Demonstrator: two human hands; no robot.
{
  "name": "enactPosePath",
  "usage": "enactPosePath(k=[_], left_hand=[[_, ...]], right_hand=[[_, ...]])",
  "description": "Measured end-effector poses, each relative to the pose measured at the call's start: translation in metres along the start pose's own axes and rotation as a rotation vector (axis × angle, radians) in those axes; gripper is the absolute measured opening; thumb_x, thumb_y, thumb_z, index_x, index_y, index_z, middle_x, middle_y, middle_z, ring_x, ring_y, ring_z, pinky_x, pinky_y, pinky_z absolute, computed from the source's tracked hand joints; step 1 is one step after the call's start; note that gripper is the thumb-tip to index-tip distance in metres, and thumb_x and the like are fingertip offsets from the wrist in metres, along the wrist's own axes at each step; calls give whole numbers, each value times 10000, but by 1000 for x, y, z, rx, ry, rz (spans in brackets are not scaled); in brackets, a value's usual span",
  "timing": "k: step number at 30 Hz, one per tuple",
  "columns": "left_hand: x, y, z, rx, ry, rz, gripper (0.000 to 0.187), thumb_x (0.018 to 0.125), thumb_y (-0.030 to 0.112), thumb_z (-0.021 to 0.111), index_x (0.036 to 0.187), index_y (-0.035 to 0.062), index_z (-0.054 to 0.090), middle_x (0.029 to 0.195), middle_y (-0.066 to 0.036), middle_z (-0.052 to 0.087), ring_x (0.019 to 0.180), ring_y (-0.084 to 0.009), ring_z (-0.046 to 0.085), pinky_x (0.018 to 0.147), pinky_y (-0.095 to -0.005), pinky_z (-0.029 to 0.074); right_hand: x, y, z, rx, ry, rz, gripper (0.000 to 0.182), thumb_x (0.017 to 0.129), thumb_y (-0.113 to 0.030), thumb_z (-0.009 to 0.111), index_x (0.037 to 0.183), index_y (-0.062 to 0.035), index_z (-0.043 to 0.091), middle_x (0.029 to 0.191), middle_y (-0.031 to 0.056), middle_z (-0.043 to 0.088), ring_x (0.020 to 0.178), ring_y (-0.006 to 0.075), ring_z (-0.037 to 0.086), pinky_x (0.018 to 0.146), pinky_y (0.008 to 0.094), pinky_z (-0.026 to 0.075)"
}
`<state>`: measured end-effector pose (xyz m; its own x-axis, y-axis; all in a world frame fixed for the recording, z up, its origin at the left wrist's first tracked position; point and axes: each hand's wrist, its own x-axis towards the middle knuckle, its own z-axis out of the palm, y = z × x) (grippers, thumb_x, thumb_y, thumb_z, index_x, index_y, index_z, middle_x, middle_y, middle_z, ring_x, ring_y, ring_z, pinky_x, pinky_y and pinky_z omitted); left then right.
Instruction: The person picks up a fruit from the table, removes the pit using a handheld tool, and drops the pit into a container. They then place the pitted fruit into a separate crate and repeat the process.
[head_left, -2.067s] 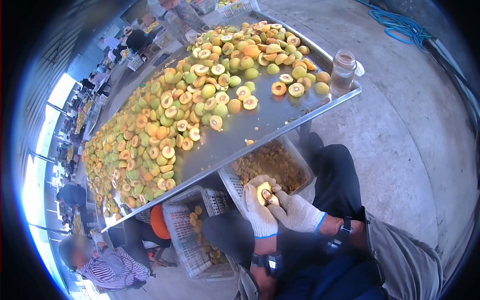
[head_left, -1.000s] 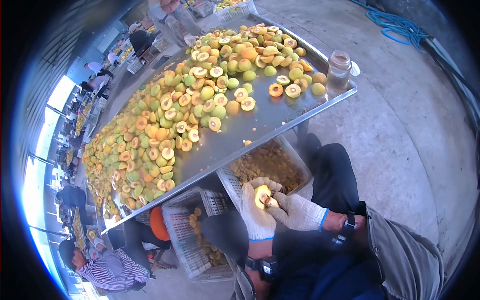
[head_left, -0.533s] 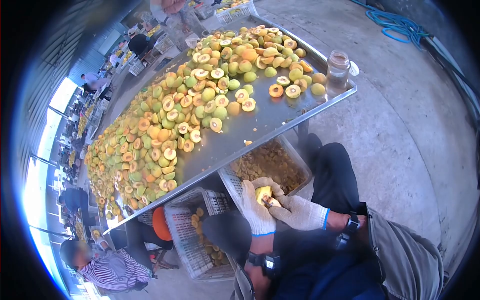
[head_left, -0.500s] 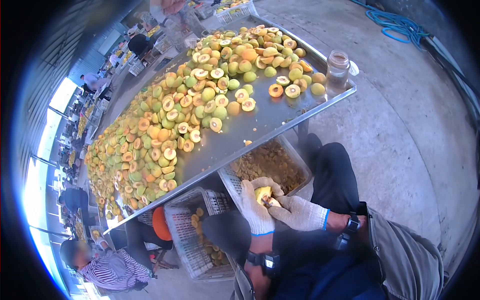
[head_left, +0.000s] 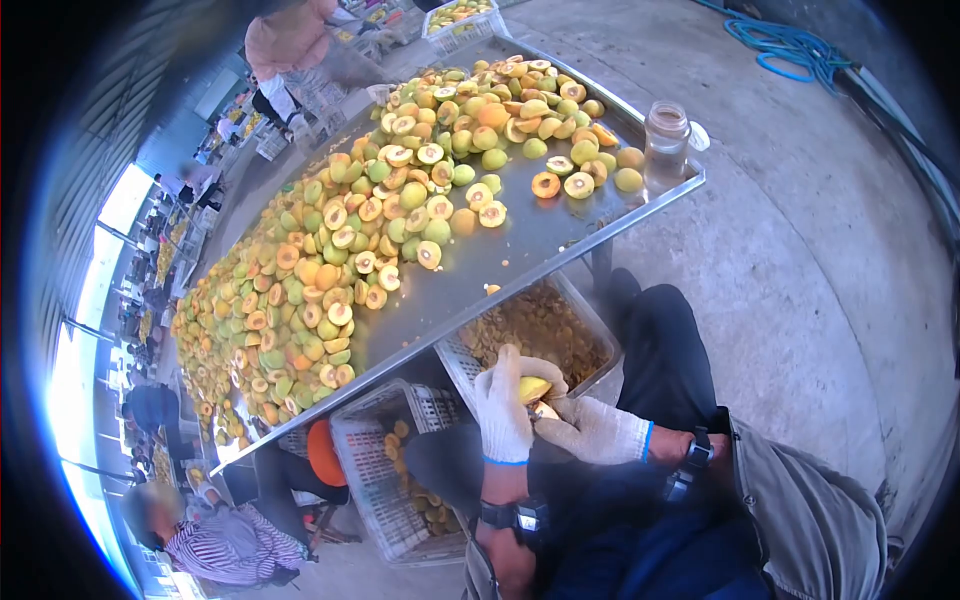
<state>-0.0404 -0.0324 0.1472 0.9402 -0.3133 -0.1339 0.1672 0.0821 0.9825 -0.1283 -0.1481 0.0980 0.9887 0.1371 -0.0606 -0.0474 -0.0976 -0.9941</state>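
Note:
Both hands wear pale knitted gloves and meet over my lap, close in front of the crate of scraps. My left hand [head_left: 505,412] is curled around a yellow peach half [head_left: 533,388], whose side shows between the fingers. My right hand [head_left: 602,430] presses in from the other side, fingers closed at the fruit. A small pale, shiny piece shows below the fruit by the right fingertips; I cannot tell whether it is a tool or fruit. Beyond the hands, a metal table [head_left: 450,285] carries a big heap of halved peaches [head_left: 330,240], some with pits showing.
Under the table edge stands a crate of brown scraps [head_left: 590,345]. Left of it, a white basket [head_left: 385,540] holds peach halves. A jar [head_left: 667,145] stands at the table's right corner. A person in stripes [head_left: 235,545] sits at left; another in pink [head_left: 290,45] stands behind.
The peach half has turned in my left hand, so its dark centre shows less. My left fingers have closed further over it. The person in pink has moved further into view.

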Motion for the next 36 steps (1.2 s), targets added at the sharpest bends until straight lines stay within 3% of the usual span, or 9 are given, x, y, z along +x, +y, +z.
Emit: enactPosePath(k=[3, 5, 9, 11, 20, 26, 30, 32, 36], left_hand=[[6, 4, -2, 56, -96, -192, 723, 1109, 462, 386, 717, -39, 731, 704, -132, 707, 681, -212, 667, 701, -306, 527], [7, 2, -4, 44, -153, -207, 700, 1114, 462, 376, 803, -45, 745, 730, -131, 713, 688, -209, 670, 698, -306, 534], [-1, -8, 12, -276, 39, -267, 671, 1119, 460, 370, 888, -49, 741, 758, -133, 718, 687, -209, 670, 704, -308, 541], [-9, -19, 8, -107, -14, 67, 639, 1125, 445, 366, 940, -48, 728, 779, -129, 721, 699, -210, 673, 704, -316, 544], [0, -27, -2, -70, -73, 6, 652, 1119, 403, 382, 758, -20, 721, 738, -120, 723, 694, -204, 672, 705, -320, 533], [7, -23, -13, -49, -306, -20, 573, 1106, 379, 445, 853, -38, 747, 810, -124, 739, 762, -196, 688, 766, -328, 540], [0, -24, -7, -158, -278, -10, 508, 1102, 337, 478, 897, -41, 747, 867, -127, 742, 830, -187, 692, 789, -318, 536], [9, -40, -19, -80, -381, 109, 492, 1099, 338, 496, 887, -36, 736, 886, -121, 738, 848, -174, 679, 790, -308, 526], [10, -54, -13, -90, -183, -8, 511, 1099, 362, 502, 856, -31, 720, 861, -111, 730, 811, -166, 663, 784, -315, 518]], right_hand=[[-4, -14, -7, -100, 4, 104, 427, 1096, -407, 467, 1111, -24, 656, 760, 126, 672, 667, 246, 680, 614, 375, 512], [-6, -38, -22, 365, -240, 564, 381, 1108, -461, 459, 950, -136, 582, 674, -33, 511, 504, 64, 454, 449, 239, 367], [-6, -27, -25, 475, -218, 447, 470, 1080, -550, 459, 893, -135, 575, 667, -63, 484, 505, 53, 452, 427, 226, 348], [-6, -27, -28, 705, -313, 542, 462, 1067, -573, 461, 854, -166, 512, 646, -77, 431, 465, 37, 374, 389, 220, 288], [0, -20, -30, 492, -371, 595, 463, 1062, -594, 437, 847, -187, 488, 633, -91, 384, 458, 32, 337, 385, 217, 248], [-4, -21, -34, 729, -409, 615, 407, 1067, -534, 472, 859, -185, 496, 639, -94, 383, 461, 18, 328, 385, 203, 243], [-5, -12, -38, 859, -469, 614, 408, 1063, -540, 498, 881, -175, 508, 638, -94, 385, 461, 11, 327, 382, 195, 246], [-5, -6, -36, 809, -438, 593, 400, 1067, -532, 491, 886, -176, 495, 646, -88, 404, 458, 13, 332, 379, 197, 255], [3, -3, -38, 566, -336, 619, 380, 1076, -511, 477, 989, -156, 579, 663, -64, 456, 461, 31, 408, 392, 200, 317]])
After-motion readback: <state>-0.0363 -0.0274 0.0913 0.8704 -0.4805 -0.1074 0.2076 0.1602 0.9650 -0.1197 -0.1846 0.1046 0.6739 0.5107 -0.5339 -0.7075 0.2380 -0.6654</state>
